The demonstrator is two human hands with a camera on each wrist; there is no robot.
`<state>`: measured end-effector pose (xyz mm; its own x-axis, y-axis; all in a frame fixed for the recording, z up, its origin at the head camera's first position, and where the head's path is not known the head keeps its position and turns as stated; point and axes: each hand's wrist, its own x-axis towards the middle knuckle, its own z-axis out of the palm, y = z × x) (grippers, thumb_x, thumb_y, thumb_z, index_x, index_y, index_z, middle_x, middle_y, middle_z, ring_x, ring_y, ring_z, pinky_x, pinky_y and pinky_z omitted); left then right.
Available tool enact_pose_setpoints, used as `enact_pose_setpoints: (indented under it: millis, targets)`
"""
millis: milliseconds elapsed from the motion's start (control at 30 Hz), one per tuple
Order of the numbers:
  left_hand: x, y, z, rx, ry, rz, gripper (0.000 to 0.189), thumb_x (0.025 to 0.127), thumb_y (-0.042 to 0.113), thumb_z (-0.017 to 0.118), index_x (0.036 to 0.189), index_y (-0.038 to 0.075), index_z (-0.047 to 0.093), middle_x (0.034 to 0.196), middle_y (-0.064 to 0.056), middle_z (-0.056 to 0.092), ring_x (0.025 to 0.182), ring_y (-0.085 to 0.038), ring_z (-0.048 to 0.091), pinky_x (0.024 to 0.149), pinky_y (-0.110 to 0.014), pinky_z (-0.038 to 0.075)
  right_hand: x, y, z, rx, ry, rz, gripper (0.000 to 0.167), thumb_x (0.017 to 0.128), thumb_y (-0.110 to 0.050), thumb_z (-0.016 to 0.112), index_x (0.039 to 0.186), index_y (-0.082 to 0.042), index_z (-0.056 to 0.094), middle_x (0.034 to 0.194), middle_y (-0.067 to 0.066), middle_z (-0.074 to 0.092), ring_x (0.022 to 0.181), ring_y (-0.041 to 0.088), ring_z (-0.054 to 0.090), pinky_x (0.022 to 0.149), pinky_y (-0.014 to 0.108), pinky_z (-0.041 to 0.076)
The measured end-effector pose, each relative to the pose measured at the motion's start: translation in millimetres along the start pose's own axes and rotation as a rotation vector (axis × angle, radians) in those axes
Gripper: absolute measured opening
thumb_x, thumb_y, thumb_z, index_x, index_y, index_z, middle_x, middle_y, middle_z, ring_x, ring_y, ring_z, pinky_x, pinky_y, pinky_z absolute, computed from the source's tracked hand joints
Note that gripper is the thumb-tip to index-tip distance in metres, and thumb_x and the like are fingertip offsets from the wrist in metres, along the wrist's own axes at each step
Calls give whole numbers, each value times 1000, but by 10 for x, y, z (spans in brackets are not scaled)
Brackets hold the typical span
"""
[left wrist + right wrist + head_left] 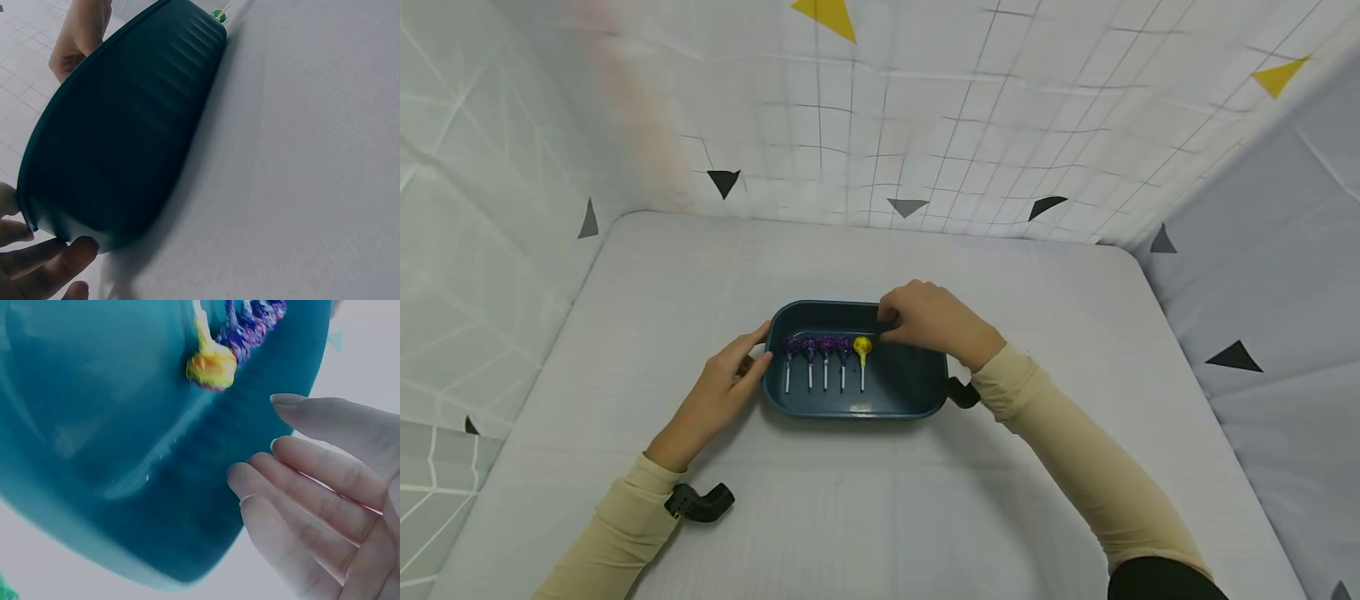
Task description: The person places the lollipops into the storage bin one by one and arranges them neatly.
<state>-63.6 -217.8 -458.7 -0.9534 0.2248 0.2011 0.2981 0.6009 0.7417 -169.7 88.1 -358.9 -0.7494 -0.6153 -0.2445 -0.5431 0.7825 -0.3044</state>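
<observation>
A dark teal tray (895, 404) lies on the white table. In its left part several purple-wrapped lollipops (826, 347) form a row with sticks toward the person, and a yellow lollipop (862, 347) sits at the row's right end. My left hand (726, 387) touches the tray's left end, its fingers (78, 256) extended against the outer wall. Over the tray's far rim, right of the yellow lollipop, is my right hand (936, 321). In the right wrist view its fingers (325, 469) are loosely bent, with nothing between them and the thumb.
A small green thing (219, 15) with white sticks beside it shows past the tray's far end in the left wrist view; the right forearm mostly hides that spot in the head view. White sheets with a grid pattern (887, 108) stand behind and beside the table (820, 508).
</observation>
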Motion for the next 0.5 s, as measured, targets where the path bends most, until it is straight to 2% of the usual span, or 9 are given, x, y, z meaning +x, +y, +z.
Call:
enact_pose_setpoints:
  millis: [300, 500]
  targets:
    - [-8, 8, -2, -1, 1, 4, 52, 109, 15, 53, 157, 1, 41, 137, -20, 63, 90, -23, 68, 81, -41, 56, -229, 184, -117, 67, 42, 52, 28, 92, -23, 80, 115, -9, 77, 113, 5, 78, 99, 18, 76, 85, 39, 60]
    - [-5, 0, 5, 0, 6, 5, 52, 109, 15, 54, 157, 1, 41, 137, -20, 63, 90, -23, 68, 81, -42, 56, -400, 317, -181, 74, 65, 52, 25, 91, -20, 80, 113, -8, 77, 113, 6, 78, 102, 23, 75, 88, 43, 59]
